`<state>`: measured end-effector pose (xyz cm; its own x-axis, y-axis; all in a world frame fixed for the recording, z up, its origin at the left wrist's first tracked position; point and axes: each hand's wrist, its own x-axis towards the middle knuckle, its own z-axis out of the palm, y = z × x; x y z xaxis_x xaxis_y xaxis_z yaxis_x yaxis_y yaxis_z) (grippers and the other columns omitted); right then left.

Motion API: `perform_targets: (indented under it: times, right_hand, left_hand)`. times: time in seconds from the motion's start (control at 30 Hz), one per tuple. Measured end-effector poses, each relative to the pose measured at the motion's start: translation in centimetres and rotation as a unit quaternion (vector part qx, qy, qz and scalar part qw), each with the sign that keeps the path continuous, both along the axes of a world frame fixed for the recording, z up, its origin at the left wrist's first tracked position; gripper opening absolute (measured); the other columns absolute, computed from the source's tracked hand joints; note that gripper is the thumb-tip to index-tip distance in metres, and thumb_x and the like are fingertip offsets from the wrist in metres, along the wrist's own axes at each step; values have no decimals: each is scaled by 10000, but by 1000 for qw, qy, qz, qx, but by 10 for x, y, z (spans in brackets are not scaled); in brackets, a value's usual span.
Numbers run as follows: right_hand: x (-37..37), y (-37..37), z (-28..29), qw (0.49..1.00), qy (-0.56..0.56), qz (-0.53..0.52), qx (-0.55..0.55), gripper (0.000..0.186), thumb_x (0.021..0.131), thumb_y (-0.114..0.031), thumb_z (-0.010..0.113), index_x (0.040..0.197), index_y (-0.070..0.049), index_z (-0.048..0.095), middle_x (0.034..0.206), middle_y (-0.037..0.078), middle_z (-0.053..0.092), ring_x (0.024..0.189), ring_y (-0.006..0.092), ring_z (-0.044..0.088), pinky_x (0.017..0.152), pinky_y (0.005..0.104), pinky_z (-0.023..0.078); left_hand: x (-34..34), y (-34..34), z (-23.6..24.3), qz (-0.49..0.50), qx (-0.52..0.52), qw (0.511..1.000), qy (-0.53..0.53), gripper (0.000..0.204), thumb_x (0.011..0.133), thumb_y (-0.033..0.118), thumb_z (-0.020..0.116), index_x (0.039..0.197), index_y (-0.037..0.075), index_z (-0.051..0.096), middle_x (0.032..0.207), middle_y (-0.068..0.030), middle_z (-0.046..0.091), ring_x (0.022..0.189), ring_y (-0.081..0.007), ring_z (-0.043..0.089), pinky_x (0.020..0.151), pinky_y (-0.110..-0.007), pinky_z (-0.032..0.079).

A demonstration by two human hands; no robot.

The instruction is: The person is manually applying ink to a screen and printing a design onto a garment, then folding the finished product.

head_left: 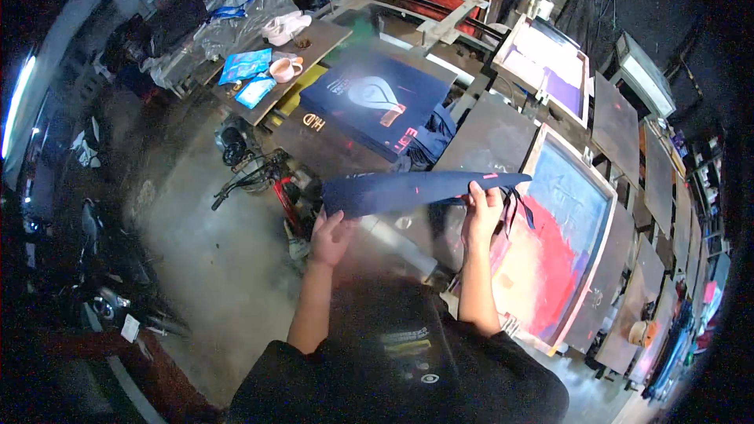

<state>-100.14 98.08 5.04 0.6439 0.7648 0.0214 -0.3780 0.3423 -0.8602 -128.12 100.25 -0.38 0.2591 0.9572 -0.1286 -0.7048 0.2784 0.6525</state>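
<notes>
A navy cloth piece (pixel 408 191) is stretched sideways in front of me, seen nearly edge-on, with thin dark strips hanging from its right end. My left hand (pixel 333 237) pinches its lower left corner. Near the right end, my right hand (pixel 482 210) grips it between thumb and fingers. Beyond it, a navy printed cloth (pixel 369 98) lies flat on a board, bearing a pale drop-shaped print and small pink marks. Bunched navy fabric (pixel 430 141) hangs at that cloth's right edge.
To my right, a wood-framed printing screen (pixel 577 188) carries red and blue ink; another framed screen (pixel 546 71) stands farther back. A side board (pixel 318 39) holds a mug (pixel 285 70), blue packets (pixel 246 67) and a white shoe-like item (pixel 286 27). A red bicycle (pixel 284 198) stands left.
</notes>
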Motion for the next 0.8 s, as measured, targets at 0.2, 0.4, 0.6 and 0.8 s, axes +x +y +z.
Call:
perform_targets:
  times: [0.2, 0.4, 0.6, 0.8]
  right_hand:
    - [-6, 16, -19, 999, -12, 30, 10, 225, 893, -65, 674, 1110, -59, 617, 954, 5, 638, 805, 105, 604, 728, 265, 507]
    - [-13, 40, -15, 998, -3, 48, 35, 238, 887, -51, 673, 1118, -48, 613, 994, 31, 653, 852, 124, 616, 756, 284, 503]
    - [-15, 59, 0, 998, -44, -40, -6, 256, 878, -29, 672, 1129, -35, 624, 1006, 16, 651, 845, 105, 600, 727, 231, 459]
    - [-33, 121, 40, 992, -28, -117, 22, 269, 863, -21, 659, 1129, -44, 625, 1037, 4, 644, 882, 93, 586, 734, 231, 448]
  left_hand:
    - [-18, 11, -23, 37, -4, 997, -72, 264, 936, 132, 597, 1200, 126, 584, 1136, -128, 647, 1032, -315, 617, 993, -476, 479]
    - [-27, 50, -45, -27, -7, 999, 33, 211, 998, 187, 518, 988, 48, 676, 1225, -198, 623, 1139, -383, 593, 1028, -538, 440]
    - [-21, 120, 8, -42, 25, 995, 92, 275, 992, 153, 518, 1217, 16, 600, 1281, -148, 604, 1192, -330, 569, 1036, -518, 430]
    - [-20, 256, 24, -88, 41, 989, 111, 362, 907, 36, 626, 1260, 40, 549, 1128, -12, 604, 983, -102, 568, 860, -259, 450]
